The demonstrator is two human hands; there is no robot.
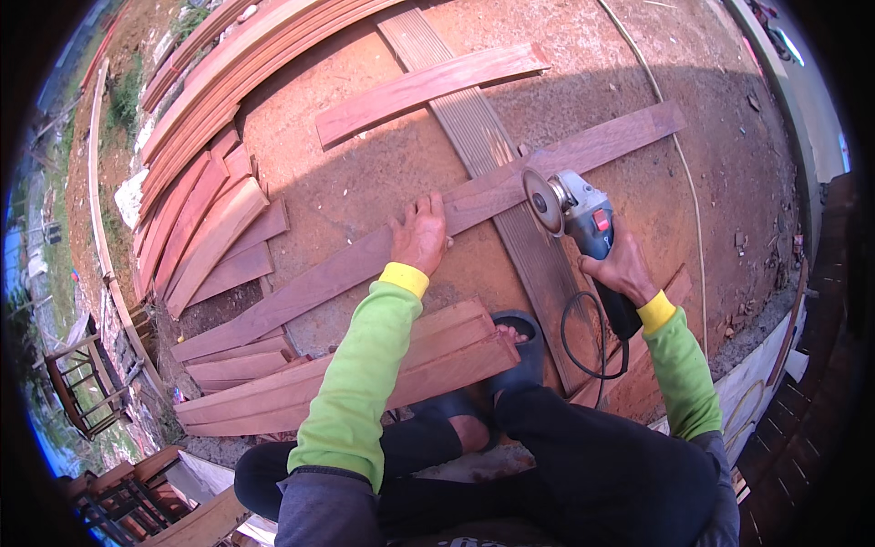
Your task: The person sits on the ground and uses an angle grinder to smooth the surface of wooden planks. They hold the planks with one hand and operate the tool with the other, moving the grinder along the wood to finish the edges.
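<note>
My right hand (623, 263) grips the body of an angle grinder (586, 212), its thumb wrapped around the handle below a red switch. The grinder's disc (544, 202) stands close to the near edge of a long reddish-brown wooden board (328, 280); whether it touches the wood I cannot tell. My left hand (422, 236) presses on that board, fingers over its far edge. A grooved plank (478, 133) runs crosswise beneath the board. From the grinder's rear a black power cord (566, 335) loops down by my sandalled foot (514, 335).
Another board (431, 92) lies across the grooved plank farther off. Long boards (273, 51) are stacked at upper left, with shorter offcuts (219, 225) below them. More boards (437, 355) lie before my legs. A pale cable (689, 174) crosses the dirt ground at right.
</note>
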